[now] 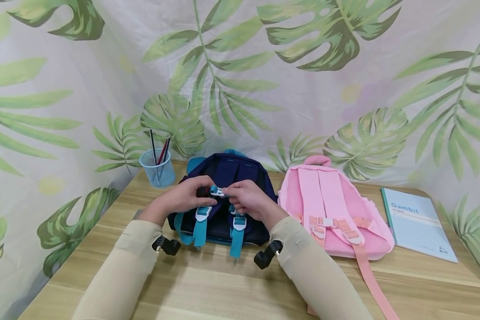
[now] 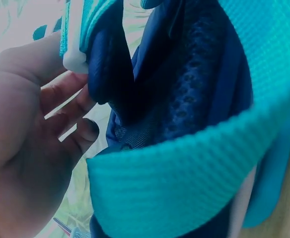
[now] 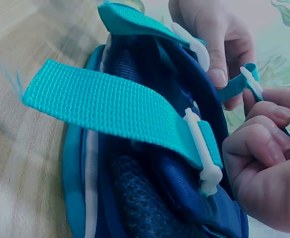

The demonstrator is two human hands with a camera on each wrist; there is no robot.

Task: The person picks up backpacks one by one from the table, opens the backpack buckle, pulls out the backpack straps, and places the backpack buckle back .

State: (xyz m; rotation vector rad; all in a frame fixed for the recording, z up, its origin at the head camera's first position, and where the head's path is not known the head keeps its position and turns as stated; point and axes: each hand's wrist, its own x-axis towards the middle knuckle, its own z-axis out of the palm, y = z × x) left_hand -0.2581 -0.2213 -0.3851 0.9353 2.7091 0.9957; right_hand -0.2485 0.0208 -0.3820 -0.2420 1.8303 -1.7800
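Note:
A navy backpack (image 1: 226, 165) lies on the table with its shoulder straps facing up. Over its middle, a white buckle (image 1: 217, 191) on a short teal chest strap (image 3: 233, 88) spans the gap between the two hands. My left hand (image 1: 188, 194) pinches the strap on the left side. From the right, my right hand (image 1: 250, 198) pinches the buckle's end between thumb and forefinger, its other fingers curled. Below the hands, teal webbing (image 3: 105, 101) hangs from white adjusters (image 1: 239, 223). In the left wrist view, a loop of teal webbing (image 2: 184, 173) covers part of the backpack.
To the right lies a pink backpack (image 1: 292, 191), its long strap (image 1: 370, 275) running toward the front edge. A notebook (image 1: 420, 222) rests at the far right. A blue mesh cup (image 1: 158, 173) with several pens stands at the back left, before a leaf-patterned curtain (image 1: 240, 89).

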